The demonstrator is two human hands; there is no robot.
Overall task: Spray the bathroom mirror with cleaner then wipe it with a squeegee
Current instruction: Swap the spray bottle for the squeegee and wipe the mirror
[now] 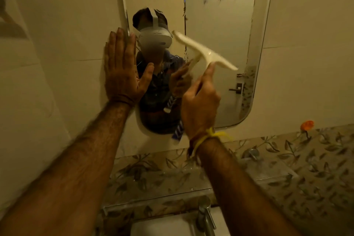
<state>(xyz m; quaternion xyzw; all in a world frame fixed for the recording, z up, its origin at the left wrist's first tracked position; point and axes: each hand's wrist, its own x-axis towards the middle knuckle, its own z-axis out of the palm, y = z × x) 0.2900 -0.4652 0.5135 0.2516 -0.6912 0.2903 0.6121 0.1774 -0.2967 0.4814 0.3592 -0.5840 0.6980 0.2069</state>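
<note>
Bare forearms reach up: the left hand (122,67) lies flat, fingers spread, on the mirror (220,30) edge, the right hand (199,105) grips the squeegee (205,51), whose tilted blade may streak.

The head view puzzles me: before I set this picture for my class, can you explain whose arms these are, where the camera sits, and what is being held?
There is no machine here. The camera is worn on a person's head and looks forward and down, so both arms are that person's own. The headset shows reflected in the bathroom mirror. The left hand lies open and flat across the mirror's left edge and the wall tile. The right hand has its grip closed on the handle of a white squeegee, whose blade is tilted in front of the glass; blur hides whether it touches. Below are a leaf-patterned ledge and a metal tap. No spray bottle is clearly visible.
</note>
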